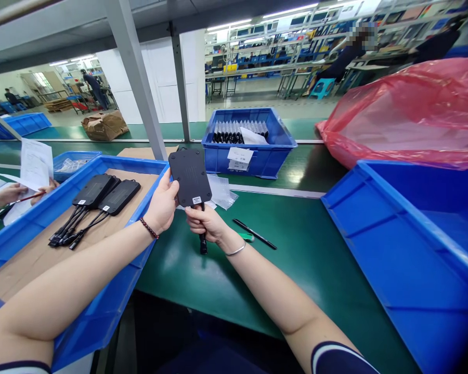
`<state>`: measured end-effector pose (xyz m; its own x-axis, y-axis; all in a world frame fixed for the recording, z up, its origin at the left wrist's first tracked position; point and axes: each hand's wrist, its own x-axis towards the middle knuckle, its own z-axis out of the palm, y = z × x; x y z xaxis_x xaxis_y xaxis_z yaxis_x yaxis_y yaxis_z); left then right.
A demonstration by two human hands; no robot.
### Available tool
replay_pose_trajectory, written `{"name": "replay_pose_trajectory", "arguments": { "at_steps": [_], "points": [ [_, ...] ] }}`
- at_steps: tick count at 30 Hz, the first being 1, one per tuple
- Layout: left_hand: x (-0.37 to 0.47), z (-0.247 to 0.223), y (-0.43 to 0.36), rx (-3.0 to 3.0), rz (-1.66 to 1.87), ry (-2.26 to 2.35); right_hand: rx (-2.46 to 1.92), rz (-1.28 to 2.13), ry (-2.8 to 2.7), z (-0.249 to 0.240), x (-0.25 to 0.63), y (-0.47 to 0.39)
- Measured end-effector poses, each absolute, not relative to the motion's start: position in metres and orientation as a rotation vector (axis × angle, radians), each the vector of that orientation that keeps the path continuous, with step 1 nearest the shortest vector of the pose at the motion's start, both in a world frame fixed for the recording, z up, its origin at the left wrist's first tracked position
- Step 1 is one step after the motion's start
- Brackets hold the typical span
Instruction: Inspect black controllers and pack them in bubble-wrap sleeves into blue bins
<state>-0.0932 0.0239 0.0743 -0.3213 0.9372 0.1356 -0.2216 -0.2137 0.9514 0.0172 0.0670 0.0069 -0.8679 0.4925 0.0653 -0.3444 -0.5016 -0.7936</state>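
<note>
A flat black box with a cable and a small white label [190, 176] is held up over the green bench. My left hand [163, 202] is closed on the box's left edge, thumb on the face. Below it, my right hand [207, 223] wraps round the cable at the bottom end, and a black connector [203, 245] hangs under the fingers. To the left, several like black boxes [119, 197] lie with their cables in a cardboard-lined blue bin [140, 244]. A black pen [255, 234] and a green object [247, 237] rest near my right wrist.
Behind stands a blue bin [253, 162] with bagged items. Clear plastic bags [222, 191] lie in front of it. At right is a large blue bin [378, 223] with a pink plastic bag [405, 114]. Another person's hands [8, 196] hold papers at left. A metal post [138, 78] rises ahead.
</note>
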Motion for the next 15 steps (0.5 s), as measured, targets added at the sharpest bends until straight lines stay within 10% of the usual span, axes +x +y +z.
{"name": "replay_pose_trajectory", "arguments": {
  "at_steps": [15],
  "points": [
    [-0.095,0.083,0.022,0.835,1.617,0.935,-0.026,2.475,-1.205,0.020,0.025,0.055]
  ]
}}
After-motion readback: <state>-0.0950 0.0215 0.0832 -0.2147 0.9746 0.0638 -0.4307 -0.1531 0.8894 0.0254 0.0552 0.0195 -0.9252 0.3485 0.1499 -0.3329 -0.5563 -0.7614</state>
